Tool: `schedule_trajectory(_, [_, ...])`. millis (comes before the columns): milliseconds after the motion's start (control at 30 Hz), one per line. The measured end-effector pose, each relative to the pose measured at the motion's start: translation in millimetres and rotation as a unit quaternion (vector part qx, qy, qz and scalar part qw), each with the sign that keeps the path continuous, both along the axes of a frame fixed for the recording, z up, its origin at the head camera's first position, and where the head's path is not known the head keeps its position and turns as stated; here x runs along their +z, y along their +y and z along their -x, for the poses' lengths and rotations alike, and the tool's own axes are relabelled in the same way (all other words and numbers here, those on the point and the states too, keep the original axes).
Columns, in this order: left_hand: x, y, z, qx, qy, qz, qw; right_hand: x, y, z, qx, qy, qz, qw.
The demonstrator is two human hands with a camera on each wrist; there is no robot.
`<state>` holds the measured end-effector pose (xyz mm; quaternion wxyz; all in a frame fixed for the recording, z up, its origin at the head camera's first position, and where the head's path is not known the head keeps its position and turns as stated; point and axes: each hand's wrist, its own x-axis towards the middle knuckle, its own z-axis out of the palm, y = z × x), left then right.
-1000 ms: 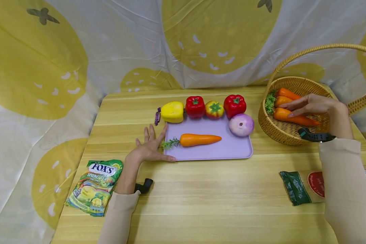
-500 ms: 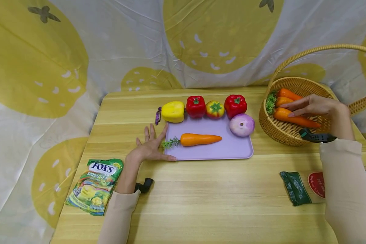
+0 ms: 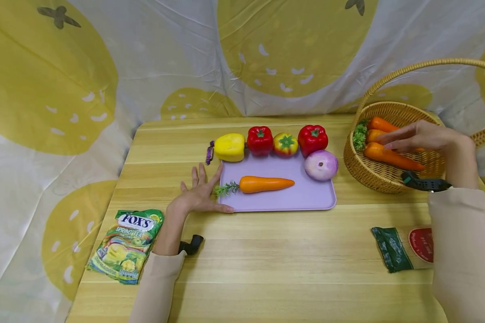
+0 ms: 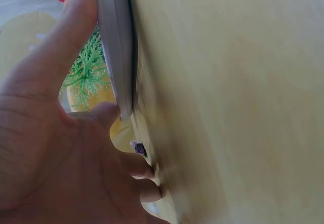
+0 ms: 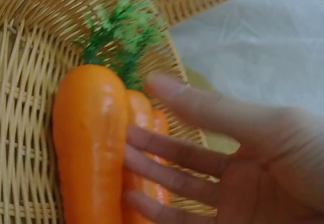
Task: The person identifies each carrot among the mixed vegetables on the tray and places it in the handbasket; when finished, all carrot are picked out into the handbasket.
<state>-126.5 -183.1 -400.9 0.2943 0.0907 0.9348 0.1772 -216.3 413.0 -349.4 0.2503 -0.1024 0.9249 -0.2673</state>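
My left hand (image 3: 196, 197) rests with spread fingers at the left end of a lilac tray (image 3: 275, 204), thumb along its front edge. On the tray lies an orange carrot (image 3: 262, 184) with green leaves (image 4: 88, 72) toward that hand. At the right, my right hand (image 3: 430, 137) reaches into a wicker basket (image 3: 355, 170) over three carrots. In the right wrist view its fingers are extended beside the nearest carrot (image 5: 91, 143), fingertips at its side, the thumb apart. Whether the fingertips press on the carrots is hard to tell.
Along the tray's back stand a yellow pepper (image 3: 229, 147), two red peppers (image 3: 260, 141), a yellow-red tomato-like vegetable (image 3: 285, 144) and a purple onion (image 3: 321, 165). A wrapped candy (image 3: 209, 153), a FOX'S candy bag (image 3: 127, 246) and a green-brown packet (image 3: 400, 249) lie around. The basket handle (image 3: 424, 65) arches high.
My right hand has shifted slightly to the right, its fingers easing away from the nearest carrot in the basket. My left hand stays at the tray.
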Motion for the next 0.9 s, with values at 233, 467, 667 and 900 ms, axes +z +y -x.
schedule_trajectory(233, [-5.3,-2.6,2.4,0.012,-0.009,-0.011,0.9998,17.5,-7.1,-10.5,-0.01,0.0,0.043,0.999])
schedule_trajectory(467, [-3.0,-1.8,1.5,0.007,-0.002,-0.013,0.9999,34.9,-36.5,-27.7,0.033,0.013,0.12,0.9921])
schedule_trajectory(667, [0.3,-0.3,0.8,0.007,-0.007,-0.017,0.9998,48.1,-73.4,-46.4,0.072,0.042,0.145,0.9859])
schedule_trajectory(900, [1.2,0.4,0.2,0.0,0.0,0.0,1.0,49.4,-127.0,-55.5,0.104,0.049,0.168,0.979])
